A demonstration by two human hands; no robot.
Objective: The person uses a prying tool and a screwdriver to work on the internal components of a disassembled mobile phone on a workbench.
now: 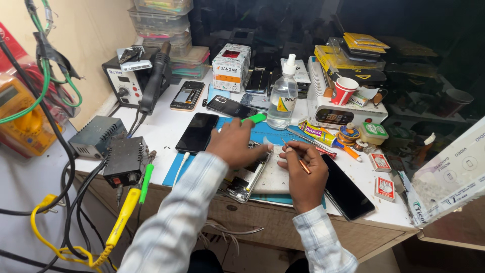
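Observation:
My left hand presses down on an opened phone that lies with its insides up on the blue mat. Its fingers spread over the phone's upper end, next to a green pry tool. My right hand is closed around a thin copper-coloured tool, its tip close to the left fingertips at the phone's top edge. Most of the phone is hidden under the left hand and sleeve.
A black phone lies left of the hands and another to the right. Behind stand a clear spray bottle, a glue tube, a red cup, boxes and more phones. A soldering station and power units sit at the left.

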